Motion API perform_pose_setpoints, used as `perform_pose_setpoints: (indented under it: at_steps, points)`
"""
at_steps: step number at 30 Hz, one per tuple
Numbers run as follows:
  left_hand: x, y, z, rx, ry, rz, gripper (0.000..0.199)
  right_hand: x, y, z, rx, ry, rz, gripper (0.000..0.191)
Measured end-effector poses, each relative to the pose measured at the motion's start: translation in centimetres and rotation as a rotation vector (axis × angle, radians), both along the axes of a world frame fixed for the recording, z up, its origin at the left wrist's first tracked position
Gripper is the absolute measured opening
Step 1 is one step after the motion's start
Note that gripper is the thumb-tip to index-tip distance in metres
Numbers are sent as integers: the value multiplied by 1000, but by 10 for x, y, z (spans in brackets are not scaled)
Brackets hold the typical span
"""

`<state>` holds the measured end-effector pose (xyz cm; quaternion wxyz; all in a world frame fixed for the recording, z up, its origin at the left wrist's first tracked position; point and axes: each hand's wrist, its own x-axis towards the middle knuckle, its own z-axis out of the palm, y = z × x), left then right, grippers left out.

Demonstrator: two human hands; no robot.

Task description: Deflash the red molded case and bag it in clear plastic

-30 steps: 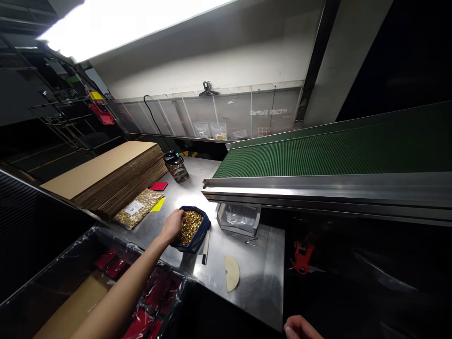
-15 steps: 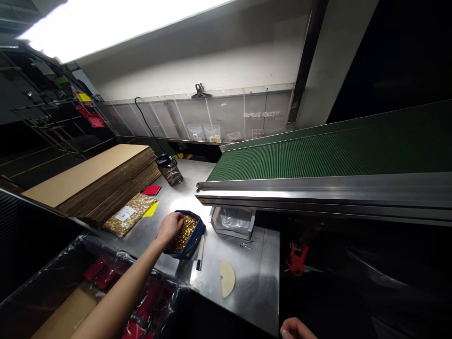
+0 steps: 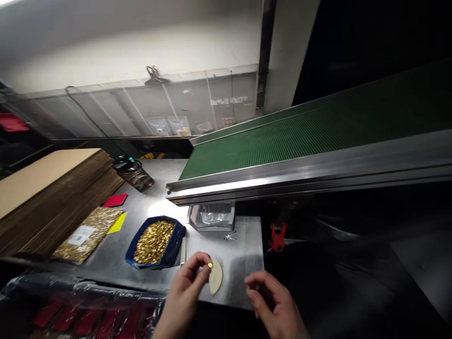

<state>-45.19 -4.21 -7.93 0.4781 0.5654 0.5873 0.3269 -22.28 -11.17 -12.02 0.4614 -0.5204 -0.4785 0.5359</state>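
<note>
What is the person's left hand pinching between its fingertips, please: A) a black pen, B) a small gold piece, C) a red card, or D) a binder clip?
B: the left hand pinches a small gold piece like those filling the blue tray.

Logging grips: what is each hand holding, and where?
Left hand pinches a small gold piece at its fingertips. Right hand holds nothing visible.
</note>
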Motion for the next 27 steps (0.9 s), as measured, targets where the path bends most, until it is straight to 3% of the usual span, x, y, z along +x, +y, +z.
perform_pose_setpoints:
  at_steps: [2, 4, 8, 14, 20, 27]
  points:
    - [37, -26, 1, -109, -235, -68, 28, 0, 14, 24, 195, 39, 57, 27]
    - [60, -42, 0, -187, -376, -88, 27, 4, 21, 37, 321, 74, 76, 21]
    - [79, -53, 2, -316, -485, -28, 30, 17, 14, 36, 400, 75, 61, 18]
    - [102, -61, 23, -450, -611, 85, 41, 31, -4, 33, 617, -31, -5, 29]
    - [113, -64, 22, -530, -729, 156, 51, 29, -9, 35, 382, 177, -200, 13]
    - [110, -62, 10, -595, -804, 149, 56, 32, -9, 42, 301, 24, -135, 7]
